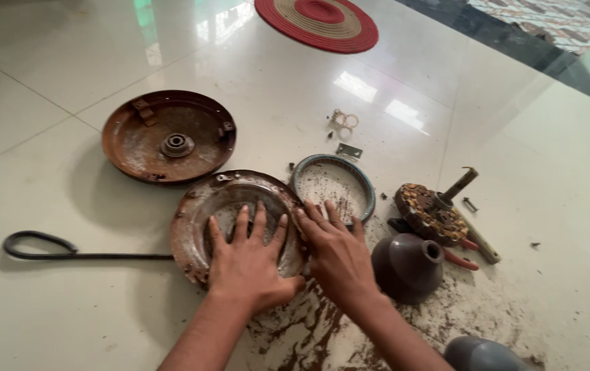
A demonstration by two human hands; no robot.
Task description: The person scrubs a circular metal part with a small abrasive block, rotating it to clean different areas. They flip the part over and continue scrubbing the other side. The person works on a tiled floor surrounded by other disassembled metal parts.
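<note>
The left hand (247,264) lies flat, fingers spread, inside the rusty round housing (198,206) on the floor (54,75). The right hand (336,251), open too, presses its rim, fingertips reaching the metal ring (370,189). Just right sit a grey cone cover (405,268) and the copper-wound stator (432,213). Behind lies a second rusty cover (137,148); a black cable (68,254) trails left.

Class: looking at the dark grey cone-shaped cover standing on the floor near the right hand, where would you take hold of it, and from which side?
Probably grip the cone-shaped cover by its narrow neck, coming from above. It stands wide end down on the floor, so the open neck points up and is slim enough for fingers to close round. The right hand is nearest.
</note>
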